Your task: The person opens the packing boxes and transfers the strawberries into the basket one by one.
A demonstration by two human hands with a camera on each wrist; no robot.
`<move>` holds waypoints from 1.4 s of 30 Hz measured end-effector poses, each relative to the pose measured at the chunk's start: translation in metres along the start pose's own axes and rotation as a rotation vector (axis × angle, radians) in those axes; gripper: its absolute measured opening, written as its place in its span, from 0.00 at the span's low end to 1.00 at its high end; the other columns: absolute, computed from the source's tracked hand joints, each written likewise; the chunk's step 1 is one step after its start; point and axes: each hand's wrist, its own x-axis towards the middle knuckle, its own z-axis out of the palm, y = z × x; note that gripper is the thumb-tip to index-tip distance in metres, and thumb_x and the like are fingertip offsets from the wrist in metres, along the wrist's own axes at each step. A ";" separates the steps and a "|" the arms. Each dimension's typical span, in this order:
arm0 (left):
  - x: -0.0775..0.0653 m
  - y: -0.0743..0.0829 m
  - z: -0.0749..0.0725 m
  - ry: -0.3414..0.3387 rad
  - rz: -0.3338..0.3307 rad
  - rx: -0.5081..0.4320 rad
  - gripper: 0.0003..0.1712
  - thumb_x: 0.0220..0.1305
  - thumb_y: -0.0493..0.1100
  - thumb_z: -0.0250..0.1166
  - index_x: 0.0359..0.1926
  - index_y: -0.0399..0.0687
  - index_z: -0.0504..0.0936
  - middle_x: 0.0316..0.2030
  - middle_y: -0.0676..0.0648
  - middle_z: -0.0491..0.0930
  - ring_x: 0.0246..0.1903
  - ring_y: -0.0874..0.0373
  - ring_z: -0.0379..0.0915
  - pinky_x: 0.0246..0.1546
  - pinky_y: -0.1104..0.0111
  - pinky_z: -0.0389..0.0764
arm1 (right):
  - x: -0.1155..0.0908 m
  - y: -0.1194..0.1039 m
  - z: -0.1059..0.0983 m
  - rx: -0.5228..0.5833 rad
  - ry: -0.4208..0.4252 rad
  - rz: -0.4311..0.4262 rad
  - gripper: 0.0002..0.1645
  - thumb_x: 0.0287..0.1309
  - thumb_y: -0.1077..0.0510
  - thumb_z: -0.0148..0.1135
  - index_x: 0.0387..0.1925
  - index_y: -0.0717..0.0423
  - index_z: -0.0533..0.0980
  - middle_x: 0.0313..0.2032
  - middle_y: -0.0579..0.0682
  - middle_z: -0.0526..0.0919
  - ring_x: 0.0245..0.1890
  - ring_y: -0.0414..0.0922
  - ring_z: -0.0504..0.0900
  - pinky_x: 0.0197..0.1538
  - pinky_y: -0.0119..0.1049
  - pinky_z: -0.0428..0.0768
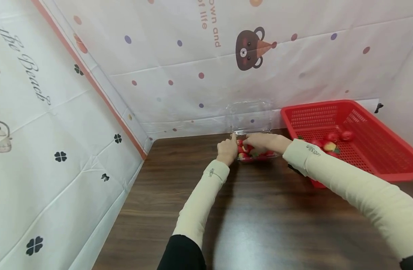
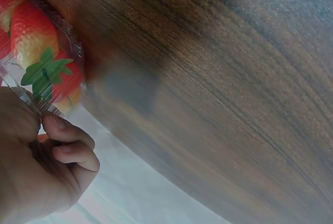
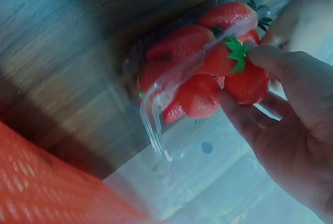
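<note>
A clear plastic clamshell box [image 1: 257,159] full of red strawberries [image 3: 179,44] stands on the table by the back wall, its transparent lid [image 1: 248,114] raised. My left hand [image 1: 227,150] holds the box's left rim; in the left wrist view the curled fingers [image 2: 78,154] lie at the box corner, beside a strawberry with a green leaf cap [image 2: 46,76]. Over the box, my right hand [image 1: 265,141] pinches a strawberry [image 3: 247,83] between thumb and fingers, among the other berries. The fingertips are partly hidden behind the fruit.
To the right of the box stands a red plastic basket [image 1: 392,150] with several strawberries [image 1: 331,138] inside. A brown wood-grain table [image 1: 179,180] lies under everything. Printed white sheeting [image 1: 179,97] covers the walls at the back and left.
</note>
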 end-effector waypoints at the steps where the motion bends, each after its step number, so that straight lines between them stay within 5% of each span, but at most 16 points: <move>1: 0.000 -0.001 0.000 -0.002 0.000 0.000 0.24 0.80 0.44 0.45 0.73 0.52 0.60 0.51 0.45 0.87 0.46 0.50 0.87 0.44 0.58 0.84 | -0.001 0.000 -0.002 0.007 -0.011 0.013 0.12 0.61 0.63 0.70 0.46 0.57 0.82 0.43 0.56 0.80 0.45 0.52 0.81 0.54 0.50 0.81; 8: 0.002 -0.007 0.000 0.001 -0.011 -0.013 0.23 0.80 0.43 0.44 0.72 0.51 0.61 0.51 0.44 0.87 0.46 0.49 0.87 0.44 0.57 0.84 | -0.006 0.005 -0.027 0.034 0.021 0.032 0.18 0.60 0.65 0.68 0.52 0.62 0.81 0.49 0.62 0.79 0.48 0.55 0.82 0.56 0.51 0.82; 15: 0.006 -0.006 0.004 -0.001 -0.003 -0.021 0.23 0.80 0.43 0.44 0.72 0.52 0.61 0.51 0.44 0.87 0.47 0.48 0.87 0.44 0.57 0.83 | -0.023 0.023 -0.065 -0.007 0.352 -0.081 0.18 0.55 0.70 0.71 0.49 0.63 0.82 0.45 0.62 0.79 0.44 0.57 0.82 0.53 0.53 0.82; 19: 0.006 -0.006 0.005 -0.026 -0.013 -0.007 0.25 0.80 0.43 0.43 0.74 0.53 0.59 0.51 0.45 0.87 0.46 0.49 0.87 0.44 0.57 0.83 | -0.037 0.036 -0.088 -0.089 0.469 -0.070 0.19 0.55 0.68 0.73 0.50 0.60 0.81 0.45 0.62 0.78 0.42 0.57 0.83 0.49 0.53 0.83; 27: 0.007 -0.010 0.003 -0.011 -0.004 -0.007 0.24 0.80 0.43 0.43 0.73 0.51 0.60 0.50 0.44 0.87 0.45 0.49 0.87 0.42 0.57 0.84 | -0.071 0.077 -0.110 -0.163 0.685 0.094 0.21 0.56 0.66 0.74 0.51 0.59 0.78 0.48 0.65 0.77 0.43 0.64 0.80 0.41 0.60 0.81; 34: 0.007 -0.017 0.001 -0.009 -0.015 -0.006 0.24 0.80 0.43 0.44 0.73 0.51 0.60 0.49 0.44 0.87 0.45 0.48 0.87 0.43 0.56 0.84 | -0.099 0.106 -0.107 0.156 0.801 0.396 0.22 0.67 0.61 0.66 0.57 0.69 0.73 0.54 0.74 0.69 0.51 0.69 0.71 0.50 0.62 0.74; 38: 0.007 -0.017 0.001 -0.006 -0.010 -0.003 0.24 0.80 0.43 0.44 0.73 0.51 0.60 0.49 0.43 0.88 0.45 0.48 0.87 0.42 0.57 0.85 | -0.114 0.122 -0.102 0.262 0.815 0.543 0.24 0.69 0.61 0.61 0.58 0.75 0.70 0.55 0.77 0.64 0.53 0.71 0.67 0.52 0.63 0.70; 42: 0.008 -0.011 0.000 -0.008 -0.008 0.002 0.24 0.80 0.43 0.43 0.73 0.52 0.60 0.49 0.44 0.88 0.45 0.49 0.87 0.42 0.57 0.85 | -0.129 0.136 -0.093 0.281 0.699 0.642 0.22 0.65 0.67 0.58 0.57 0.77 0.69 0.54 0.79 0.62 0.53 0.72 0.63 0.54 0.66 0.68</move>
